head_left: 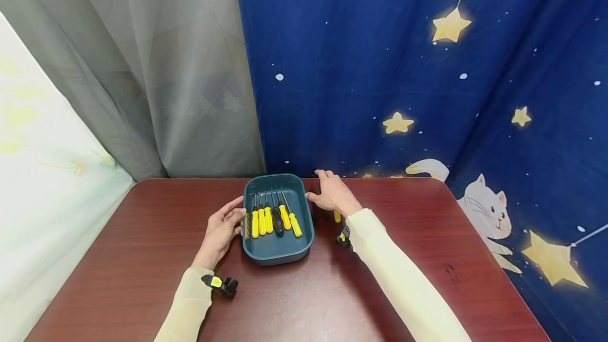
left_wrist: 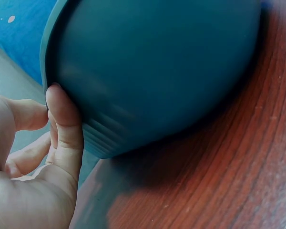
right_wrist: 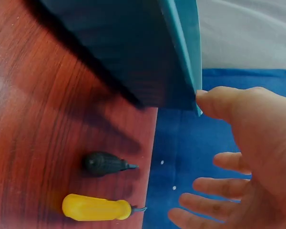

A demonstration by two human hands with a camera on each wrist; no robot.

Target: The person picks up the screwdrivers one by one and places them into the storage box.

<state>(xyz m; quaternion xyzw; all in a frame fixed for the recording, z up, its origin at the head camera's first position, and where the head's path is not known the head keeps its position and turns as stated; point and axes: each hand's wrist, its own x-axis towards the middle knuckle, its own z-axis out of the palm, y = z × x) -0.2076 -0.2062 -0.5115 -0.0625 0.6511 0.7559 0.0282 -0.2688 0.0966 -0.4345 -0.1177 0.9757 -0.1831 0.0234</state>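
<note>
A dark blue-green plastic tray (head_left: pixel 277 251) stands near the far edge of the table. Inside lie several yellow-handled screwdrivers (head_left: pixel 262 220) and a black-handled screwdriver (head_left: pixel 278 224), shafts toward the back. My left hand (head_left: pixel 220 231) is at the tray's left side, pinching its rim between thumb and finger, as the left wrist view shows. At the opposite side, my right hand (head_left: pixel 332 193) touches the rim with its thumb, its other fingers spread apart. Below that hand, a black-handled tool (right_wrist: pixel 105 163) and a yellow-handled tool (right_wrist: pixel 97 208) lie on the table, with only short metal ends showing.
The reddish-brown wooden table (head_left: pixel 142 257) ends just behind the tray. A grey curtain (head_left: pixel 199 67) and a blue starry curtain (head_left: pixel 342 67) hang close behind it. Dark marks (head_left: pixel 452 272) show on the table at the right.
</note>
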